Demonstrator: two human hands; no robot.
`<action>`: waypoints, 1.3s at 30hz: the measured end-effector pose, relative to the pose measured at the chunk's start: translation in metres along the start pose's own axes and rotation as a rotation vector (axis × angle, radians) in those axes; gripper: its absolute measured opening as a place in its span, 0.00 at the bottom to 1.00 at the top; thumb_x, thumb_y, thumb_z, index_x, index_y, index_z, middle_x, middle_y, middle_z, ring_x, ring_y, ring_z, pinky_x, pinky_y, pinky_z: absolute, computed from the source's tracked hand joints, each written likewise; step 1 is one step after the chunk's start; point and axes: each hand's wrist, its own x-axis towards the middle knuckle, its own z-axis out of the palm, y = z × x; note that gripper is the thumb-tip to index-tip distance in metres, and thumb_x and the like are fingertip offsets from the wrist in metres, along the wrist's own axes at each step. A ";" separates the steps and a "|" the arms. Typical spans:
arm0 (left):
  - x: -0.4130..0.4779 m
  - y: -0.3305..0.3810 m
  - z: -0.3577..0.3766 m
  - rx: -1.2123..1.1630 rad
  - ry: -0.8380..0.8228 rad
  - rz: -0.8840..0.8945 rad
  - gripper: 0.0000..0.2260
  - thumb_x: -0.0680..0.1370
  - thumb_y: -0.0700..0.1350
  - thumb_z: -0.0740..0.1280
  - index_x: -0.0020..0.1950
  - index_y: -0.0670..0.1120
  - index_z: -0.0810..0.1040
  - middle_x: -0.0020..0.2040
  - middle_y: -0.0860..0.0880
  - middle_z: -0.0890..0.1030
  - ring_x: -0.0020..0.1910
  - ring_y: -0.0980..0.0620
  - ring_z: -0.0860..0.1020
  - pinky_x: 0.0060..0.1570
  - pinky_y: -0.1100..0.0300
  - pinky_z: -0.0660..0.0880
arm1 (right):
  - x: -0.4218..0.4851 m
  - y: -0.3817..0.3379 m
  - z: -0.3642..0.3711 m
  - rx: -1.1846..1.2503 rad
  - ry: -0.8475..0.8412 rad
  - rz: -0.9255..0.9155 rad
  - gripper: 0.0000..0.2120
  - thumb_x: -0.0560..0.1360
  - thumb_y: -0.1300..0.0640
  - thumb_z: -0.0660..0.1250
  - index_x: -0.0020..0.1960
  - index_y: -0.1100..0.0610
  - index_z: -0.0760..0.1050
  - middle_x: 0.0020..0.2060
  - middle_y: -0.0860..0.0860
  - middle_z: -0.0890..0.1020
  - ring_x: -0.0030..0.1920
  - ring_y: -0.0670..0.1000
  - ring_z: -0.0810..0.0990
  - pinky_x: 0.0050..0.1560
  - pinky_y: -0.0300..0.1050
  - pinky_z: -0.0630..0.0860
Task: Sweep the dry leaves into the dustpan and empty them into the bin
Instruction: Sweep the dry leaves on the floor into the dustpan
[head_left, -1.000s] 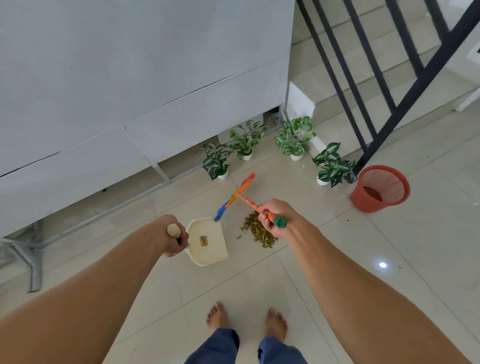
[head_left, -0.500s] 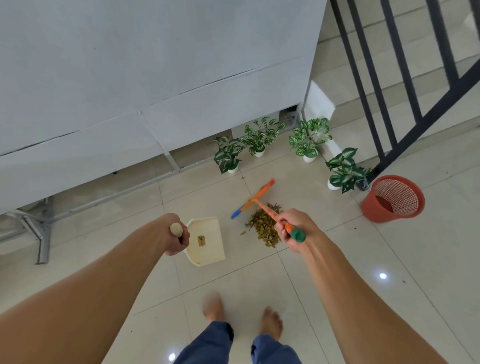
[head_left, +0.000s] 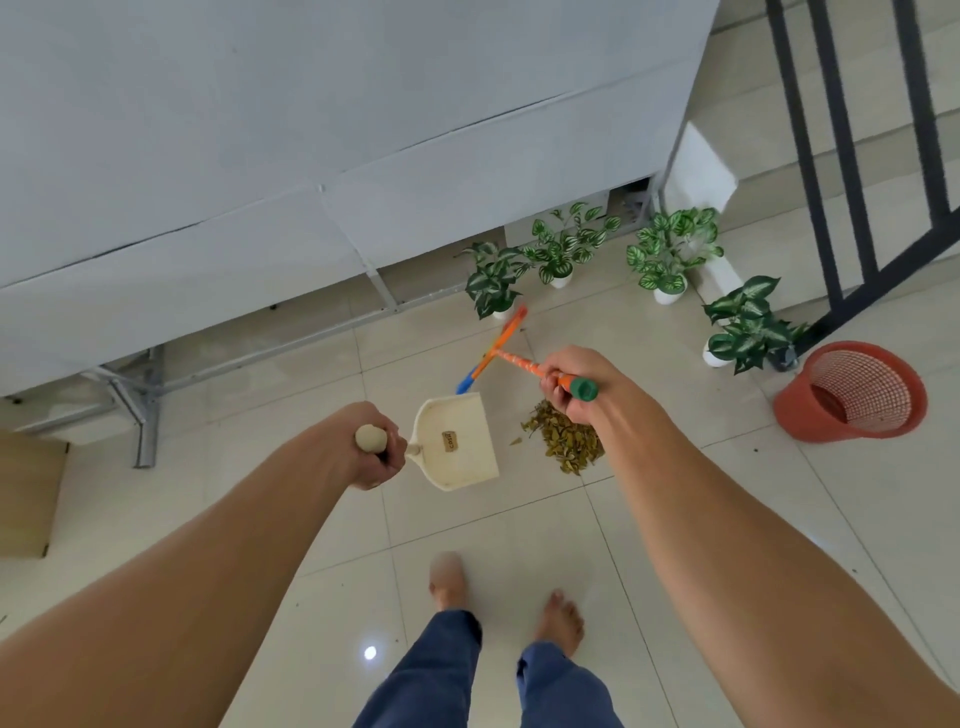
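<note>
A pile of dry brown leaves (head_left: 563, 439) lies on the tiled floor. Just left of it sits a cream dustpan (head_left: 457, 441), empty, its mouth toward the far side. My left hand (head_left: 374, 447) grips the dustpan's upright handle near its rounded top. My right hand (head_left: 574, 382) is closed on the orange broom handle (head_left: 519, 361) near its green cap. The broom's orange-and-blue head (head_left: 493, 348) is beyond the dustpan and the leaves. A red mesh bin (head_left: 852, 395) stands tilted at the right.
Several small potted plants (head_left: 670, 254) line the floor beyond the leaves, along a grey wall panel (head_left: 260, 156). A black stair railing (head_left: 857, 156) rises at the right. My bare feet (head_left: 558, 616) stand on the tiles behind the dustpan. A cardboard piece (head_left: 26, 493) lies far left.
I have stepped; one foot is blurred. The broom head has shifted farther from the leaf pile, toward the plants. The dustpan has turned slightly and sits closer to the leaves.
</note>
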 end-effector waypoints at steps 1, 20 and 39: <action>0.000 0.001 -0.001 -0.008 0.001 -0.005 0.07 0.78 0.33 0.61 0.55 0.40 0.72 0.36 0.46 0.71 0.18 0.54 0.68 0.18 0.68 0.70 | 0.004 -0.001 0.001 -0.010 0.000 0.006 0.10 0.74 0.70 0.55 0.51 0.64 0.72 0.36 0.49 0.76 0.24 0.42 0.69 0.18 0.31 0.65; 0.015 0.014 -0.003 -0.020 0.044 -0.021 0.09 0.78 0.33 0.61 0.56 0.41 0.72 0.38 0.46 0.72 0.17 0.53 0.68 0.18 0.67 0.70 | -0.004 0.005 -0.026 0.101 0.042 0.011 0.10 0.76 0.68 0.58 0.53 0.65 0.75 0.31 0.50 0.76 0.22 0.42 0.68 0.17 0.31 0.65; 0.016 0.019 0.035 0.087 0.051 -0.010 0.03 0.78 0.33 0.61 0.48 0.40 0.73 0.35 0.45 0.72 0.19 0.52 0.68 0.22 0.69 0.73 | -0.028 0.013 -0.077 0.479 0.029 0.050 0.08 0.79 0.65 0.57 0.54 0.66 0.72 0.30 0.50 0.69 0.18 0.42 0.68 0.15 0.31 0.67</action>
